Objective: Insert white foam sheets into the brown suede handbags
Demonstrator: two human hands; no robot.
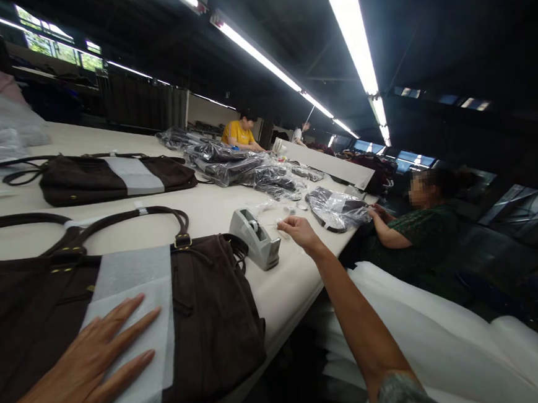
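My left hand (108, 354) lies flat with fingers spread on a white wrapping sheet (137, 271). This sheet is wrapped around the middle of a dark brown handbag (217, 311) lying on the table in front of me. White wrap also covers part of the bag's looped handles (158, 211). Beyond the bag's right end stands a grey tape dispenser (256, 240). Just right of it, my right hand (299, 231) is closed in a pinch, with a small, faint piece of clear tape (279, 223) at the fingertips.
A second brown handbag (85, 178) with a white band lies farther back. Plastic-wrapped bags (247, 166) are heaped beyond. A co-worker (420, 233) at right handles another wrapped bag (337, 208). White sheeting (427, 319) is piled beside the table edge (296, 305).
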